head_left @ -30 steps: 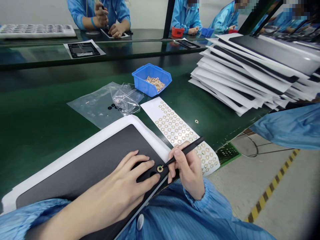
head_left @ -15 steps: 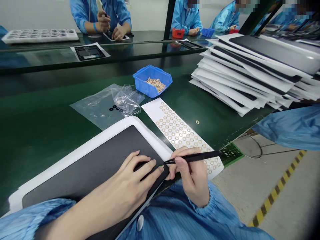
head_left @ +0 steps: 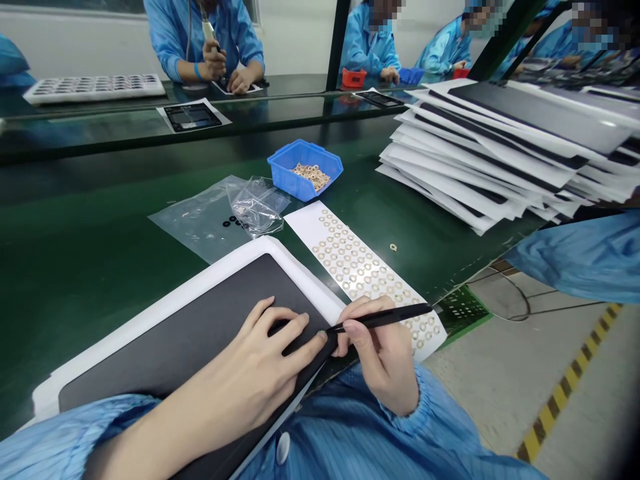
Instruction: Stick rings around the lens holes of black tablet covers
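My left hand (head_left: 270, 343) lies with its fingers spread on a dark grey flat panel (head_left: 170, 333), which sits in a white tray-like frame (head_left: 200, 300) across my lap and the bench edge. My right hand (head_left: 383, 350) grips black tweezers (head_left: 385, 319). Their tip touches the panel right beside my left index fingertip. Finger and tip hide the spot on the panel, so I cannot see any ring there. A white sheet of small tan rings (head_left: 363, 267) lies just beyond my right hand, partly under it.
A blue bin of tan rings (head_left: 305, 170) and a plastic bag with black rings (head_left: 215, 220) stand beyond the panel. A stack of white-framed panels (head_left: 490, 160) fills the right. One loose ring (head_left: 393, 247) lies on the green bench. Co-workers in blue sit across a glass divider.
The tan-and-black ring on the panel a second ago is now hidden under my left fingertip and the tweezer tip. The tweezers have swung from a steep angle to nearly level.
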The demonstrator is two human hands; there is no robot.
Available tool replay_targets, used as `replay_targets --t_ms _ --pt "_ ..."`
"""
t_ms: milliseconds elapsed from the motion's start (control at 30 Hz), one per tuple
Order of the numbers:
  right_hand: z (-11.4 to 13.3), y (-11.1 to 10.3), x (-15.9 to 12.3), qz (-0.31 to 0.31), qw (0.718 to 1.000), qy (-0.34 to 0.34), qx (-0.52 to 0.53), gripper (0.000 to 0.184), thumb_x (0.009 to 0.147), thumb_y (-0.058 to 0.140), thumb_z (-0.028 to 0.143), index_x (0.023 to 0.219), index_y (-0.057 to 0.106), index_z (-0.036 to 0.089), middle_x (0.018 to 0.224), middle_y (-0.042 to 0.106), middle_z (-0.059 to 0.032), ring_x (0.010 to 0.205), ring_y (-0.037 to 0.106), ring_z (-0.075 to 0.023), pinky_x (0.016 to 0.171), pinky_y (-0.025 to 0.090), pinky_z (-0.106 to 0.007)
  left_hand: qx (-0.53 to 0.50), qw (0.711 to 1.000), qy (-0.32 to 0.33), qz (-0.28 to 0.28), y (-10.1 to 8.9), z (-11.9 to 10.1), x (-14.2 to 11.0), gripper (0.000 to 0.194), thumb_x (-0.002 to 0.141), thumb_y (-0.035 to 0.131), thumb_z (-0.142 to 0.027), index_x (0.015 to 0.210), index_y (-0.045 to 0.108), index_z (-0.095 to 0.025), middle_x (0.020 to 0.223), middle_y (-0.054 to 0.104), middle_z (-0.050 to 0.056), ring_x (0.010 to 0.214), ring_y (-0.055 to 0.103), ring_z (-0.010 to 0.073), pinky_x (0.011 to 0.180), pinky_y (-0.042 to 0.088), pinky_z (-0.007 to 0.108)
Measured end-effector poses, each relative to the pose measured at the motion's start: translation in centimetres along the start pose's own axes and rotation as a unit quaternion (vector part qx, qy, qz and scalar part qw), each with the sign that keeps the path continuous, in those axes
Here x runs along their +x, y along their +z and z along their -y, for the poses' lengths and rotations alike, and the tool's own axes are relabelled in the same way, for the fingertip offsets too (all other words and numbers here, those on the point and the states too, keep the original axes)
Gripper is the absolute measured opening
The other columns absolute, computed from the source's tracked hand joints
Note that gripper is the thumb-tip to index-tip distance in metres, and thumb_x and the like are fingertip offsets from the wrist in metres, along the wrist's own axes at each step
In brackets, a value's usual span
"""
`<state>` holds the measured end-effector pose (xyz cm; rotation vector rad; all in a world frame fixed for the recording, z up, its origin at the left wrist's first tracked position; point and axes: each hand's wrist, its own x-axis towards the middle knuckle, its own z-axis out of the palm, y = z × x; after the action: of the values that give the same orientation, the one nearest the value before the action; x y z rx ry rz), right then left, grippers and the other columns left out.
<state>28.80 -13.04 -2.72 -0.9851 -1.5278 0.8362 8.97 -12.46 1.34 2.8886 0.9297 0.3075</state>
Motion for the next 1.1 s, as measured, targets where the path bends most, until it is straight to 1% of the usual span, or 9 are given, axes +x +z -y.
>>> replay_targets --t_ms 133,233,333,467,567,633,800,933,1100 --pt "0.2 0.1 -0.1 -0.016 0.999 -0.023 -0.024 0.011 0.089 0.048 0.010 0.090 0.049 0.021 0.077 0.050 0.0009 0.053 0.055 -0.0088 0.050 0.047 -0.025 -0.010 1.000 0.000 -0.012 -0.2 0.6 0.2 0.030 0.093 0.039 -0.017 0.119 0.054 -0.012 0.116 0.058 0.011 0.107 0.047 0.0271 0.098 0.038 0.051" --pt "0.9 -0.1 -0.3 -0.003 1.000 -0.022 -0.014 0.009 0.091 0.046 0.013 0.087 0.050 0.021 0.069 0.051 0.0013 0.054 0.055 -0.0110 0.052 0.045 -0.027 -0.003 1.000 -0.002 -0.026 -0.2 1.2 0.3 0.031 0.094 0.041 -0.021 0.119 0.053 -0.008 0.117 0.057 0.013 0.107 0.045 0.0284 0.095 0.040 0.048" --pt "1.9 -0.6 0.3 0.019 1.000 -0.015 -0.019 0.010 0.093 0.045 0.017 0.085 0.050 0.020 0.067 0.053 0.0012 0.054 0.056 -0.0114 0.052 0.045 -0.027 -0.010 1.000 0.000 -0.025 -0.3 1.6 0.3 0.031 0.095 0.039 -0.021 0.119 0.053 -0.008 0.119 0.056 0.013 0.107 0.044 0.0283 0.094 0.040 0.047" --pt "3.0 -1.3 1.8 0.016 0.997 -0.018 -0.078 0.011 0.093 0.047 0.023 0.084 0.051 0.019 0.067 0.055 0.0012 0.055 0.058 -0.0112 0.058 0.047 -0.028 -0.026 1.000 0.004 -0.010 -0.4 1.6 0.2 0.029 0.095 0.037 -0.019 0.117 0.054 -0.011 0.119 0.054 0.013 0.108 0.042 0.0289 0.092 0.041 0.048" --pt "3.1 -1.3 2.4 0.033 0.993 0.011 -0.110 0.016 0.093 0.047 0.028 0.082 0.051 0.019 0.060 0.055 0.0026 0.051 0.059 -0.0115 0.055 0.047 -0.027 -0.034 0.999 0.003 0.003 -0.4 1.5 0.1 0.029 0.094 0.037 -0.017 0.118 0.054 -0.015 0.119 0.053 0.012 0.108 0.042 0.0289 0.092 0.040 0.049" --pt "2.8 -1.1 2.3 0.041 0.992 0.049 -0.112 0.018 0.093 0.047 0.033 0.081 0.050 0.019 0.055 0.055 0.0037 0.049 0.059 -0.0117 0.053 0.047 -0.026 -0.037 0.999 0.003 -0.001 -0.3 1.5 0.1 0.029 0.094 0.037 -0.017 0.117 0.054 -0.016 0.119 0.052 0.012 0.108 0.042 0.0288 0.092 0.040 0.048" --pt "1.7 -0.5 1.3 0.030 0.989 0.136 -0.040 0.021 0.093 0.048 0.039 0.084 0.046 0.020 0.052 0.055 0.0055 0.045 0.059 -0.0119 0.048 0.048 -0.024 -0.044 0.999 -0.002 -0.020 -0.1 1.6 0.2 0.026 0.094 0.037 -0.017 0.112 0.055 -0.014 0.116 0.053 0.012 0.108 0.042 0.0283 0.091 0.040 0.046" --pt "1.3 -0.2 1.1 0.010 0.987 0.158 -0.011 0.023 0.092 0.049 0.041 0.086 0.044 0.020 0.051 0.054 0.0067 0.042 0.058 -0.0113 0.046 0.049 -0.023 -0.042 0.999 -0.001 -0.020 -0.1 1.5 0.3 0.025 0.093 0.037 -0.015 0.111 0.054 -0.013 0.115 0.054 0.012 0.107 0.043 0.0288 0.091 0.040 0.047" --pt "1.4 -0.4 1.3 0.030 0.987 0.156 -0.026 0.023 0.092 0.049 0.041 0.085 0.045 0.019 0.052 0.054 0.0062 0.044 0.059 -0.0113 0.047 0.048 -0.023 -0.033 0.999 -0.001 -0.027 -0.1 1.5 0.2 0.023 0.093 0.039 -0.017 0.111 0.054 -0.015 0.116 0.054 0.012 0.107 0.043 0.0283 0.091 0.040 0.047"
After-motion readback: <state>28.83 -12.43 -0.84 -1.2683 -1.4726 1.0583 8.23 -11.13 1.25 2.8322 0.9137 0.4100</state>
